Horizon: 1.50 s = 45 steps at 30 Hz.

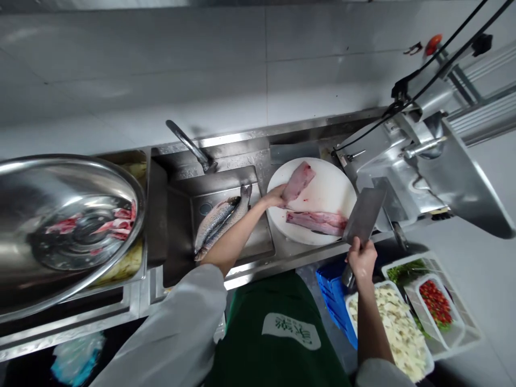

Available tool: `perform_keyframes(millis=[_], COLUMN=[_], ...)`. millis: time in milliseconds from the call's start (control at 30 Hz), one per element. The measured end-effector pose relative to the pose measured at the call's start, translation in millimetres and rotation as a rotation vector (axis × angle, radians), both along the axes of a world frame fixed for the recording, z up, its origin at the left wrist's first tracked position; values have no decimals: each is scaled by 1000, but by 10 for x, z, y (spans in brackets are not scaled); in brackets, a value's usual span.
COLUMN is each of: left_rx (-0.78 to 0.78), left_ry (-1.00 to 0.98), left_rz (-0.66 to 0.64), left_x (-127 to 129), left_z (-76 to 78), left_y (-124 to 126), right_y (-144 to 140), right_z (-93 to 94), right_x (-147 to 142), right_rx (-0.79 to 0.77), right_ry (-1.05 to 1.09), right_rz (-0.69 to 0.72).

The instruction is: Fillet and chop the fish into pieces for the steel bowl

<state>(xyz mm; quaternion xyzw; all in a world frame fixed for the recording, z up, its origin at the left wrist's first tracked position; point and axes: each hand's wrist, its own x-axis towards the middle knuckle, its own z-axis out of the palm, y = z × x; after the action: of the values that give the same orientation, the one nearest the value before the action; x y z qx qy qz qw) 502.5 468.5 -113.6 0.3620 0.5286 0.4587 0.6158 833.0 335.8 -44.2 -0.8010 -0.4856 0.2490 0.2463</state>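
My left hand (276, 197) grips the near end of a pinkish fish fillet (299, 181), over the left side of a round white cutting board (322, 194). Closer to me on the board lies a long raw piece of fish (316, 221) with red flesh. My right hand (362, 260) is wrapped round the handle of a cleaver (365, 212). The broad blade points away from me at the board's right edge, and its lower part overlaps the end of the long piece. Whether it touches that piece I cannot tell.
Whole fish (220, 223) lie in the sink (258, 236) under a tap (189, 142). A large steel bowl (139, 215) with fish pieces stands left. A metal slicing machine (403, 161) borders the board at right. Below it are a blue crate (334, 293) and a white basket (470, 328).
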Motion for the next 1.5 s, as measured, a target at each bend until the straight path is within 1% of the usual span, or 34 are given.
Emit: perform_keyframes(millis=[33, 67, 100, 233, 300, 333, 400, 467, 533, 633, 700, 767, 833, 900, 967, 1000, 1067, 1133, 1200, 1267, 1333, 1367, 1433, 1500], left_rx=[-46, -77, -91, -74, -116, -152, -242, -331, -384, -388, -370, -339, -260, -140, -47, -28, -37, -45, -49, -89, -196, -259, -354, -394], left_ry=[27, 34, 28, -13, -10, 4, 47, 83, 97, 101, 117, 142, 177, 216, 270, 295, 341, 377, 384, 348, 275, 232, 127, 46], left_rz=[-70, -112, -120, 10, 51, 81, 180, 295, 383, 490, 578, 665, 728, 721, 640, 595, 531, 504, 474, 468, 534, 595, 756, 974], left_x=[-50, -111, -175, -355, -371, -362, -320, -274, -251, -274, -297, -286, -212, -78, 80, 152, 255, 293, 286, 261, 225, 197, 103, -61], left_z=[-42, -71, -88, -127, -181, -220, -315, -412, -497, -597, -649, -686, -702, -693, -666, -649, -618, -603, -609, -624, -646, -663, -707, -733], left_y=[-74, -148, -218, -464, -592, -659, -797, -930, -1056, -1221, -1299, -1326, -1285, -1183, -1053, -991, -896, -846, -845, -925, -1150, -1335, -1852, -2527], right_y=[81, 168, 258, 588, 698, 736, 788, 825, 865, 939, 994, 1046, 1098, 1154, 1217, 1251, 1320, 1389, 1453, 1504, 1534, 1544, 1577, 1657], right_z=[-12, -27, -45, -123, -150, -158, -154, -123, -71, -7, -19, -93, -202, -303, -365, -381, -397, -416, -450, -490, -529, -553, -633, -763], right_x=[-9, -35, -78, -403, -629, -749, -988, -1214, -1419, -1689, -1847, -1982, -2077, -2119, -2107, -2085, -2028, -1970, -1929, -1906, -1897, -1895, -1894, -1891], right_rx=[1, 3, 6, 28, 46, 39, -18, -94, -132, -112, -88, -105, -175, -242, -257, -247, -243, -247, -247, -227, -210, -204, -185, -131], right_ry=[-19, -37, -55, -151, -211, -240, -296, -350, -398, -440, -445, -456, -479, -504, -517, -513, -491, -456, -422, -390, -372, -374, -382, -381], right_rz=[33, 74, 119, 305, 403, 454, 559, 668, 779, 911, 958, 978, 1003, 1027, 1037, 1035, 1016, 984, 956, 958, 967, 959, 930, 900])
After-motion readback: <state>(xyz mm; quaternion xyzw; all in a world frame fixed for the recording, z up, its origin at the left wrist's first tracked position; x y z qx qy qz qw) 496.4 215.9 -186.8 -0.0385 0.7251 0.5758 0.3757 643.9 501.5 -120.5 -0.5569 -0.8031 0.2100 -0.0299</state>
